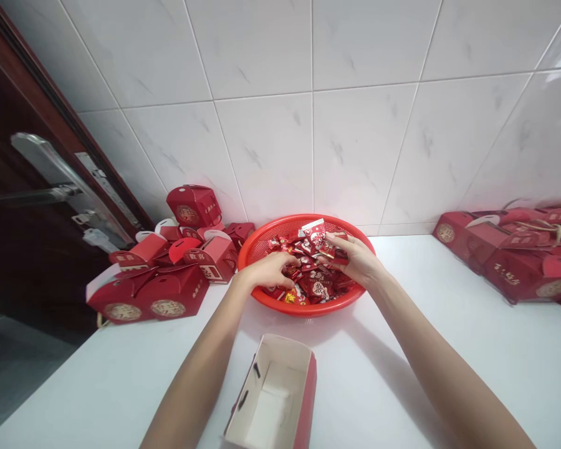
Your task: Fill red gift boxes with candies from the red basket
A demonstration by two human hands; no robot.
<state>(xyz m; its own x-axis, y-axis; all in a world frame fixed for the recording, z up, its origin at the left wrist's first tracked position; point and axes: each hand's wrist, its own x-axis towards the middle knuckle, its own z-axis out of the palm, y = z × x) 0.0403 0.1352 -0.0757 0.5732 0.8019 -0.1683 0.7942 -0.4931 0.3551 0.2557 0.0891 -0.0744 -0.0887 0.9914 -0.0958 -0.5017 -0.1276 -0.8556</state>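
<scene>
A round red plastic basket (308, 312) holds many wrapped sweets (318, 287), mostly red. My right hand (353, 259) is over the basket's right side, its fingers closed on red-and-white wrapped sweets (316, 234). At the left side of the basket, my left hand (275, 269) reaches among the sweets with its fingers curled and apart; nothing shows gripped in it. Nearer to me, between my forearms, stands an open red box (273, 396) with a white inside and nothing in it.
Closed red gift boxes (168, 299) are piled at the left of the white table (393, 399). More red boxes (514, 268) with cord handles lie at the right. A tiled wall (266, 149) runs behind, and a dark door with a metal handle (70, 181) stands at the left.
</scene>
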